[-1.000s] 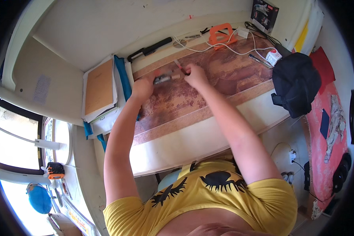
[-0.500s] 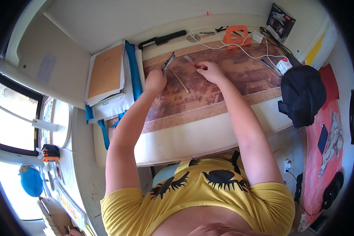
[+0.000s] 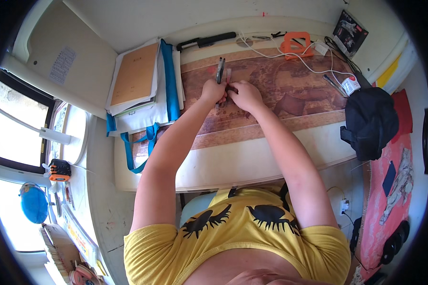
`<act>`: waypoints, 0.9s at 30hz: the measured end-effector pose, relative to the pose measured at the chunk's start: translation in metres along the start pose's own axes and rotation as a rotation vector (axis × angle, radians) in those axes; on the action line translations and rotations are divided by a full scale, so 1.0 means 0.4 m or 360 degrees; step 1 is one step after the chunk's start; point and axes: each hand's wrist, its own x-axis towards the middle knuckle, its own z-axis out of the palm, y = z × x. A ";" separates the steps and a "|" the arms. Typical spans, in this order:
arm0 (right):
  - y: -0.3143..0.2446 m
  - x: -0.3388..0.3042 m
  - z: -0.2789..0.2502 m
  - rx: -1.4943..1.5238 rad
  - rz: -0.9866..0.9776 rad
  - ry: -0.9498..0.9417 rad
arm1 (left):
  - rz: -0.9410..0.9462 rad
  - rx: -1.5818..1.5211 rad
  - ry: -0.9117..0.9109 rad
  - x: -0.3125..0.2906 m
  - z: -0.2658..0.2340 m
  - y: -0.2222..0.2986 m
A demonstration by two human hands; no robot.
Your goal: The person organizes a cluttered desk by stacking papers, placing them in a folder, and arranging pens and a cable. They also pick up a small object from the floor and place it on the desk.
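Head view, looking straight down at my desk. Both my hands meet at the far middle of the tabletop (image 3: 252, 156), over the brown patterned mat (image 3: 290, 90). My left hand (image 3: 212, 91) has its fingers curled shut around a dark, slim tool (image 3: 220, 70), which sticks up away from me past my knuckles, pointing toward the wall. My right hand (image 3: 245, 95) sits just beside it, touching it, fingers bunched together on a small reddish piece (image 3: 229, 85) right at the tool's lower end; what exactly that piece is, too small for me to tell.

Around the hands: to my left, a stack of papers and a tan folder (image 3: 134, 76) lies on a blue-strapped bag (image 3: 169, 80). Along the far edge lies a long black tool (image 3: 207, 41), well apart from my hands, and further right an orange holder (image 3: 295, 43) with white cable (image 3: 271, 53) looping past it. On the right end of the desk sits a black cap (image 3: 370, 121). Near the window on my far left, an orange tape measure (image 3: 58, 170) and a blue globe (image 3: 33, 203).
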 end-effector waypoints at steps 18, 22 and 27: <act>-0.003 0.033 -0.011 0.0095 0.0426 -0.0051 | 0.0345 0.1116 0.0106 -0.011 -0.066 0.063; -0.010 0.033 -0.010 0.0112 0.0379 -0.0063 | 0.0574 0.0922 0.0253 0.061 -0.086 0.003; -0.018 0.025 -0.026 0.0114 0.0391 -0.0076 | 0.0545 0.0922 0.0268 0.066 -0.057 -0.012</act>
